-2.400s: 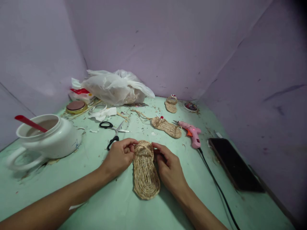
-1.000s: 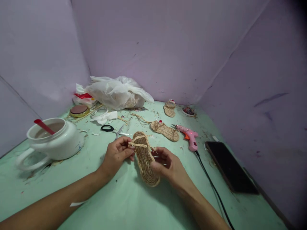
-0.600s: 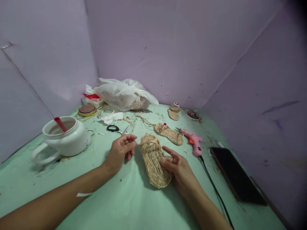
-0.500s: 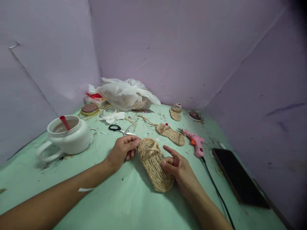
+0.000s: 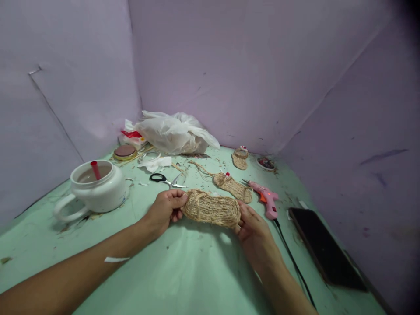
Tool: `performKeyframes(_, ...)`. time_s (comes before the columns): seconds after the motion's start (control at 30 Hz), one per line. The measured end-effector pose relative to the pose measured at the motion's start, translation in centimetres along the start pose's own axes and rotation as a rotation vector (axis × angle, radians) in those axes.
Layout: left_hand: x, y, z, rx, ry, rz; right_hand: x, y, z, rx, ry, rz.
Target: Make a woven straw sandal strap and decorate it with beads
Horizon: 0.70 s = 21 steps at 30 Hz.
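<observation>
- Sole (image 5: pixel 211 210), woven, held level and crosswise over the green bench (image 5: pixel 157 280), one end in each hand.
- Bag (image 5: pixel 177 133), white plastic, well beyond the sole, against the wall.
- Mug (image 5: pixel 100 188), white, well left of the sole.
- Left hand (image 5: pixel 167 209): grip clamped on the sole's left end, thumb on the near face.
- Right hand (image 5: pixel 254 225): grip clamped on the sole's right end, fingers partly hidden.
- Phone (image 5: pixel 326 249), dark screen up, well right of the sole.
- Glue gun (image 5: pixel 266 197), pink, right of and beyond the sole, its black cord (image 5: pixel 290 253) running nearer.
- Sandal (image 5: pixel 232 188), just beyond the sole, topped by a red bead (image 5: pixel 227 174).
- Scissors (image 5: pixel 168 179), blades open, beyond the sole's left end.
- Tin (image 5: pixel 125 153), round, far left beyond the sole.
- Small sandal (image 5: pixel 240 160), farther beyond the sole, to its right.
- Stick (image 5: pixel 95 170), red, in the mug left of the sole.
</observation>
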State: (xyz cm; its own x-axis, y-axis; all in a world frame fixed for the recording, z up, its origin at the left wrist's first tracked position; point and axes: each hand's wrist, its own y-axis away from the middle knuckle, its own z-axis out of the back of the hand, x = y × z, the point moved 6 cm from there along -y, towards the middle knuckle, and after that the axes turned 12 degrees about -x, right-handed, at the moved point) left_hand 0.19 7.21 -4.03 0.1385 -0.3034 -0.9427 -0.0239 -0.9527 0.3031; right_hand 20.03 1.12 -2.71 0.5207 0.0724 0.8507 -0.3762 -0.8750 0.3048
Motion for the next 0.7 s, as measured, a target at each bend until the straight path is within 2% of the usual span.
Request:
performKeyframes(0.1,-0.1,0.3,-0.2,0.022,0.01,-0.034,-0.2,-0.4,0.7,-0.091,-0.049,-0.024)
performKeyframes(0.27,-0.6,0.3,-0.3,0.072,0.013,-0.112,1.0,-0.2,0.5,-0.041,-0.077,-0.034)
performKeyframes(0.33,-0.8,0.2,-0.2,0.099,0.015,-0.147,0.8,0.0,0.0,0.042,-0.07,-0.147)
performKeyframes(0.47,-1.4,0.5,-0.6,0.218,0.017,-0.215,-1.6,1.9,-1.5,0.332,0.012,-0.571)
performKeyframes(0.53,-1.7,1.0,-1.2,0.293,0.022,-0.231,-2.9,3.3,-2.2,0.477,0.013,-0.719)
performKeyframes(0.6,-1.7,1.7,-1.9,0.353,0.005,-0.224,-3.9,4.3,-2.7,0.564,0.009,-0.786)
performKeyframes(0.7,-1.6,2.5,-2.9,0.398,-0.075,-0.238,-4.9,4.6,-2.9,0.554,-0.014,-0.776)
